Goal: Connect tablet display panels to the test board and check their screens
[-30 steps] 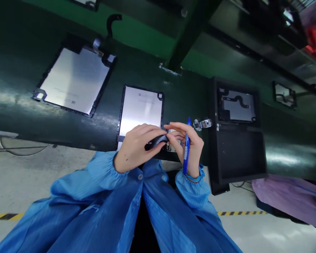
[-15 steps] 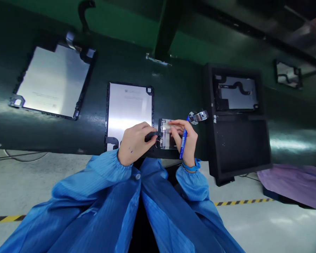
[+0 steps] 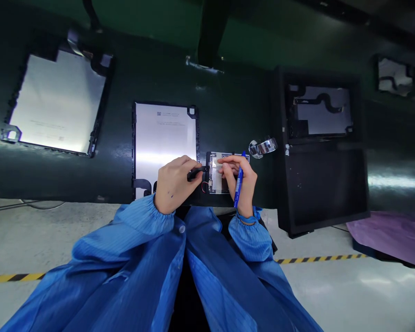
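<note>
My left hand (image 3: 177,183) pinches a black flat ribbon cable (image 3: 195,173) between thumb and fingers. The cable's end meets the left edge of a small circuit board module (image 3: 214,173) with a pale strip across it. A blue marker pen (image 3: 238,186) lies tucked in my right hand (image 3: 244,177), tilted across the fingers. The right thumb and fingertips are close together over the module; whether they also pinch something small is hidden. Partly behind my left hand is a silvery display panel (image 3: 166,138) in a black frame.
Another silvery panel (image 3: 58,101) rests at the left of the dark green table (image 3: 235,106). A roll of shiny tape (image 3: 263,147) stands right of my hands. Beyond it is a black two-compartment tray (image 3: 284,184) with a panel (image 3: 327,115) in its upper part.
My view has shifted slightly, so the table things appear moved. Both hands stay at the module, the left on the ribbon cable and the right with the pen.
</note>
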Action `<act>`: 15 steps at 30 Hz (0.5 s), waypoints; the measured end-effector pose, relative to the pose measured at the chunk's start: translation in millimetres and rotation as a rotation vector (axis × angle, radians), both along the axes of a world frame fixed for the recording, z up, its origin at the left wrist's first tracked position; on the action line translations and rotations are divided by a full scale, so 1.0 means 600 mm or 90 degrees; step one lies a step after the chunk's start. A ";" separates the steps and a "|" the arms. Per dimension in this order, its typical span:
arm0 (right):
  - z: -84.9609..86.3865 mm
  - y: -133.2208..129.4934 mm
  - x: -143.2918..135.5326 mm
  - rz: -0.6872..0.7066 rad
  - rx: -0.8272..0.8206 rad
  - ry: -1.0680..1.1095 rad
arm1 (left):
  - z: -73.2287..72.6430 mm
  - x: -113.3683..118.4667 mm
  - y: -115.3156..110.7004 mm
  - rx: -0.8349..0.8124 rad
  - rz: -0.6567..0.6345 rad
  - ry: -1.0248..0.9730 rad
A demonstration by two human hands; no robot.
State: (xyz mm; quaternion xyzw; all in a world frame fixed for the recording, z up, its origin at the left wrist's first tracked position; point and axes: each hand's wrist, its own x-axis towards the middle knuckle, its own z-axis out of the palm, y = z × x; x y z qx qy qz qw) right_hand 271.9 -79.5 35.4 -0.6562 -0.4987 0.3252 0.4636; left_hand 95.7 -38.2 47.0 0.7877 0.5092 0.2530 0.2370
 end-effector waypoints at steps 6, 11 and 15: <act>0.000 0.001 0.000 0.004 -0.012 -0.019 | -0.003 -0.004 -0.002 0.001 -0.015 -0.028; 0.002 0.001 -0.001 0.005 -0.018 -0.023 | -0.002 -0.004 -0.003 -0.006 -0.020 -0.039; -0.001 0.001 -0.001 0.005 -0.010 -0.017 | -0.006 -0.004 -0.003 -0.008 -0.024 -0.040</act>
